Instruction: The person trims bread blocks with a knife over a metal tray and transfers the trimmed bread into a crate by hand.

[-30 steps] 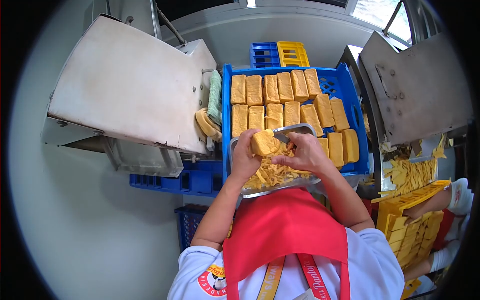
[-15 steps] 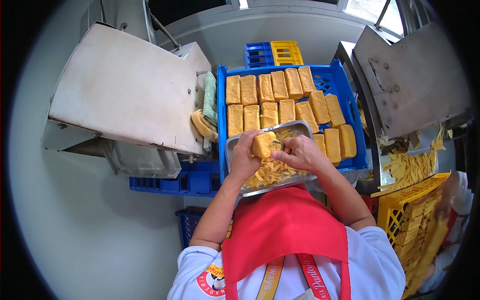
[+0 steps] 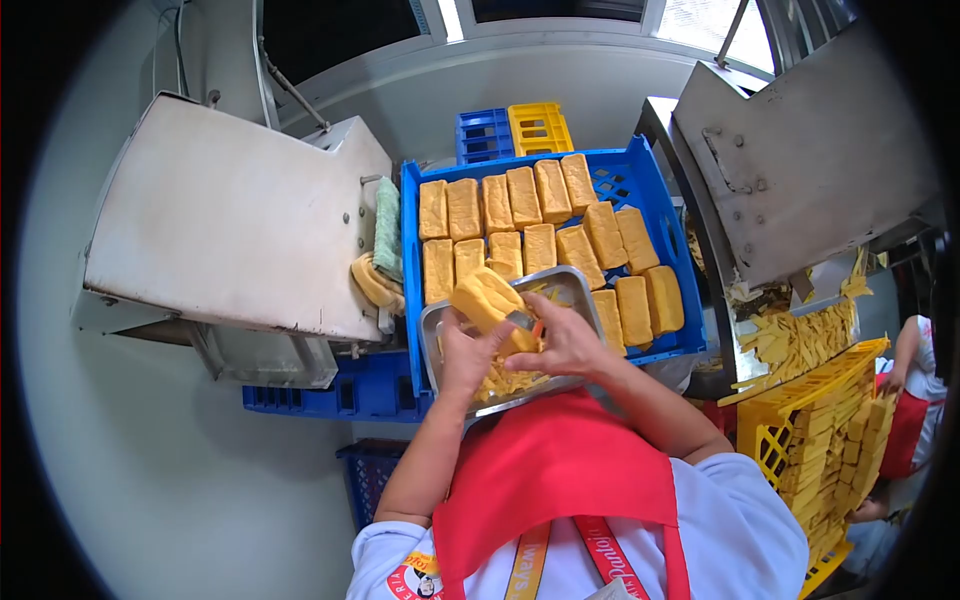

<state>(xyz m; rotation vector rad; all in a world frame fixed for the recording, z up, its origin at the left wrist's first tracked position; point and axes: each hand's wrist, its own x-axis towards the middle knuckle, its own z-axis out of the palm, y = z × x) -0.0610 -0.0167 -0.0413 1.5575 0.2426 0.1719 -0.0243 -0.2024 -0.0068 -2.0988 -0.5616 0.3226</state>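
Note:
A yellow-brown loaf (image 3: pixel 487 299) is tilted over the metal tray (image 3: pixel 584 290), held in my left hand (image 3: pixel 466 357), whose fingers wrap round its lower side. My right hand (image 3: pixel 563 343) is closed on a small tool (image 3: pixel 522 320) with a grey blade and a bit of orange, which lies against the loaf. Yellow strips (image 3: pixel 512 383) of trimmings lie in the tray under both hands. Behind the tray, a blue crate (image 3: pixel 673 262) holds rows of similar loaves (image 3: pixel 463 208).
A large white machine (image 3: pixel 230 220) stands at the left, with a green cloth (image 3: pixel 388 230) beside it. Another metal machine (image 3: pixel 800 160) is at the right, above more trimmings (image 3: pixel 800 335). A co-worker (image 3: pixel 912 400) is beside a yellow crate (image 3: pixel 765 420) of loaves.
The loaf has turned from end-on to lengthwise in my left hand, and my right hand has shifted with the tool. The view has swung, and the co-worker's yellow crate looks more tilted.

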